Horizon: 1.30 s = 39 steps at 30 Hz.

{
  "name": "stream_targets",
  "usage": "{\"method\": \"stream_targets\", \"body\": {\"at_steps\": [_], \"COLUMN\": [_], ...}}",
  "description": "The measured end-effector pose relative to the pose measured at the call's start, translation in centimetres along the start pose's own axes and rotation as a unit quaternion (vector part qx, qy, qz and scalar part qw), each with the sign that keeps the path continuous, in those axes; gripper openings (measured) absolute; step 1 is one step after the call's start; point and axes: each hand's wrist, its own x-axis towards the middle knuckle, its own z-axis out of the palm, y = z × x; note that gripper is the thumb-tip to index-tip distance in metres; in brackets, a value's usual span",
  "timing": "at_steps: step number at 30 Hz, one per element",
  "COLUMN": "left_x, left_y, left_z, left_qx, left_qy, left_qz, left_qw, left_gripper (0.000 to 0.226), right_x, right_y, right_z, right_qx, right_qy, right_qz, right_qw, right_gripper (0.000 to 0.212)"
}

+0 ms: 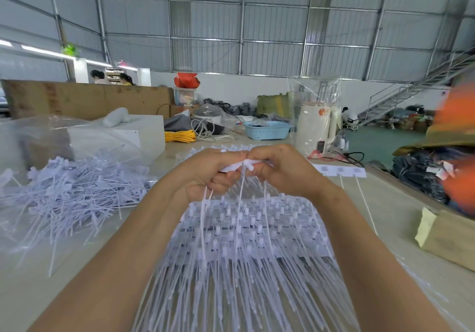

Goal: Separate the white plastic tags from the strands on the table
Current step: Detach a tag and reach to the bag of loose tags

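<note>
1. Left hand [205, 172] and right hand [280, 170] meet knuckle to knuckle, fingers curled, pinching one white tag [240, 165] between them.
2. Strands [241, 267] fan toward 6 o'clock over the worktop [401, 218].
3. Loose pile of separated tags [77, 193] at 9 o'clock.

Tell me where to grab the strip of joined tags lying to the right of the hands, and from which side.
Probably take the strip of joined tags by its flat white band, coming from above and the near side. The band lies flat on the table while its thin strands trail toward the person, too slim to grip firmly.
</note>
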Motion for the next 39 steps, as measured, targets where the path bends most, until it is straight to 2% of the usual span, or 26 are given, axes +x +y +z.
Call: {"method": "stream_targets", "body": {"at_steps": [2,3,5,6,7,9,11,15,19,21,23,25,27,28,30,31,32,34,37,39], "left_x": [-0.6,-1.1,-2.4,-2.7,-2.8,-2.5,-1.9,-2.5,-4.5,-5.5,-6.0,-6.2,-6.2,-6.1,-5.8,-5.4,-5.1,-4.4,-3.4,-2.7], "left_y": [0.6,1.2,2.8,3.4,3.7,3.5,2.7,0.6,-1.9,-2.8,-3.2,-3.6,-3.9,-4.1,-4.3,-4.3,-4.3,-4.8,-5.9,-6.0], "left_z": [-0.4,-0.9,-2.3,-3.1,-3.8,-5.2,-7.2,-12.3,-17.2,-19.1,-20.9,-22.4,-23.7,-24.1,-24.8,-24.9,-24.6,-24.4,-25.0,-25.7], "left_qx": [-0.083,-0.157,-0.287,-0.308,-0.307,-0.272,-0.241,-0.248,-0.183,-0.163,-0.14,-0.094,0.01,0.068,0.158,0.221,0.282,0.39,0.52,0.578], "left_qy": [-0.076,-0.141,-0.256,-0.245,-0.186,-0.006,0.121,0.241,0.346,0.404,0.476,0.531,0.562,0.569,0.578,0.578,0.571,0.538,0.441,0.401], "left_qz": [0.022,0.048,0.095,0.114,0.125,0.116,0.094,0.058,-0.001,-0.031,-0.042,-0.036,-0.031,-0.033,-0.051,-0.068,-0.087,-0.105,-0.134,-0.118], "left_qw": [0.993,0.976,0.918,0.912,0.925,0.955,0.958,0.936,0.92,0.899,0.867,0.841,0.826,0.819,0.799,0.782,0.766,0.74,0.719,0.7], "left_gripper": [0.032,0.031,0.024,0.023,0.024,0.028,0.033,0.031,0.028,0.023,0.028,0.033,0.033,0.027,0.015,0.025,0.031,0.036,0.044,0.052], "right_x": [-0.1,-0.3,-1.2,-1.6,-1.8,-1.6,-1.0,-0.5,0.1,0.3,0.4,0.6,0.7,0.7,0.5,0.5,0.5,0.6,0.6,0.6], "right_y": [0.5,1.2,2.5,2.9,3.0,2.5,1.9,1.1,1.8,2.6,3.2,4.0,4.5,4.3,4.1,4.0,3.6,3.0,1.6,1.0], "right_z": [-0.2,-0.6,-1.7,-2.3,-2.7,-3.2,-3.2,-2.5,-2.0,-1.9,-1.7,-1.5,-1.3,-1.4,-1.5,-1.4,-1.3,-1.2,-1.2,-1.3], "right_qx": [-0.019,-0.05,-0.079,-0.055,-0.024,0.01,-0.002,-0.025,-0.043,-0.05,-0.048,-0.069,-0.09,-0.084,-0.062,-0.057,-0.053,-0.068,-0.064,-0.051], "right_qy": [0.007,-0.002,-0.012,0.001,0.023,0.059,0.051,0.028,0.041,0.046,0.046,0.046,0.053,0.048,0.042,0.047,0.046,0.042,0.025,0.01], "right_qz": [0.007,0.03,0.085,0.101,0.107,0.105,0.092,0.07,0.05,0.033,0.024,0.014,0.008,0.018,0.042,0.044,0.041,0.038,0.048,0.055], "right_qw": [1.0,0.998,0.993,0.993,0.994,0.993,0.994,0.997,0.997,0.997,0.998,0.996,0.994,0.995,0.996,0.996,0.997,0.996,0.996,0.997], "right_gripper": [0.03,0.028,0.031,0.027,0.023,0.022,0.022,0.03,0.033,0.033,0.034,0.032,0.024,0.029,0.057,0.062,0.057,0.032,0.032,0.032]}}
